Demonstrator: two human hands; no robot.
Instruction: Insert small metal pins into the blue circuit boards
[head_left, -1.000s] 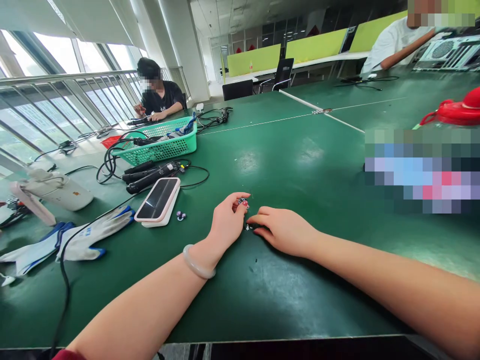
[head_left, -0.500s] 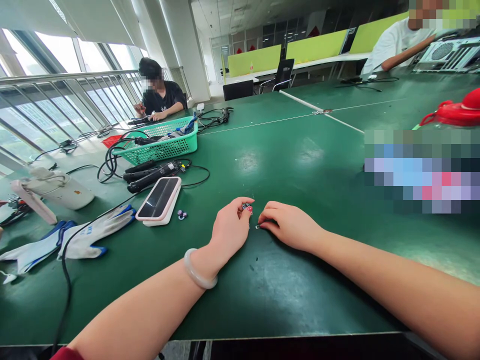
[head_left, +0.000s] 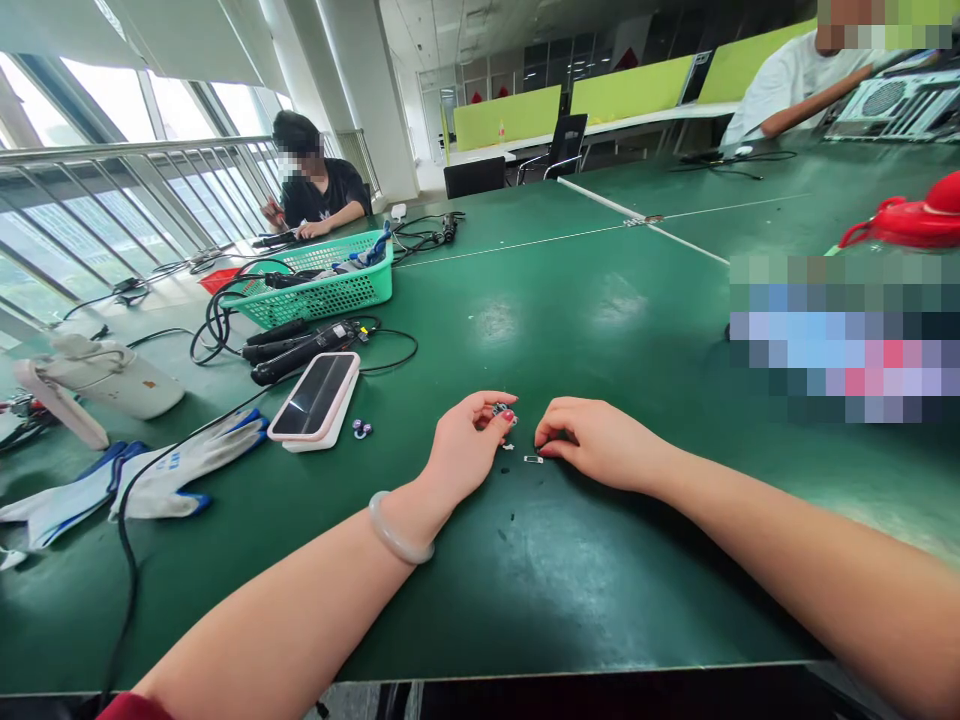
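A small pale rectangular piece lies flat on a green table, inward from the middle of its near edge. Just beside it, the right hand curls, thumb and forefinger close together; whether they grip anything cannot be told. The left hand pinches a small shiny cluster; a slackened pinch could drop it. A careless fingertip could flick the piece away. Tiny dark specks nearby could be overlooked against the dark surface.
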